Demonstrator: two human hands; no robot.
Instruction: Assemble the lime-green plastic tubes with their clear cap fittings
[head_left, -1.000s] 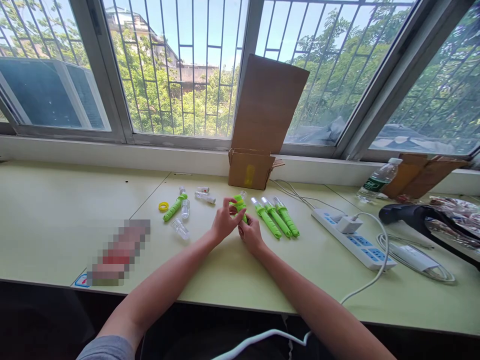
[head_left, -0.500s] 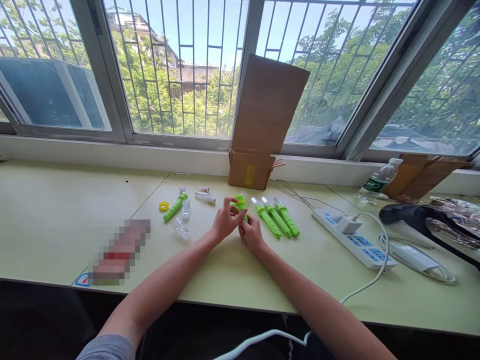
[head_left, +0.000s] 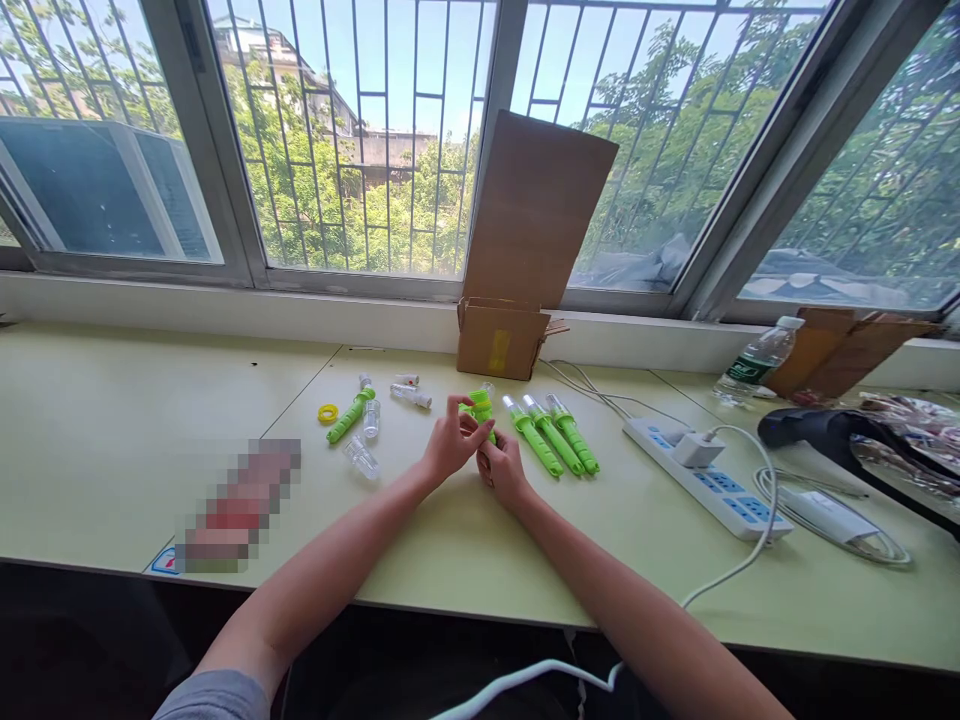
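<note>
Both hands meet above the middle of the table around one green plastic stick [head_left: 482, 402], which has a yellow ring and a clear part near its top. My left hand [head_left: 448, 440] pinches it from the left, thumb and fingers near its upper half. Closed round the lower end is my right hand [head_left: 504, 466], which hides most of the handle. Just right of it lie three green sticks with clear tips [head_left: 551, 436], side by side. To the left, another green stick [head_left: 348, 417] lies by a yellow ring [head_left: 328, 412] and a clear plastic cup [head_left: 362, 459].
More clear plastic pieces [head_left: 411, 395] lie behind my left hand. A cardboard box [head_left: 501, 340] stands against the window. On the right are a white power strip [head_left: 709, 480] with cables, a water bottle [head_left: 759, 360] and a black strap [head_left: 847, 435]. A blurred patch [head_left: 240, 505] covers something at left.
Hardly anything differs. Both hands stay on the green stick, with perhaps a slight shift of its top between the fingers.
</note>
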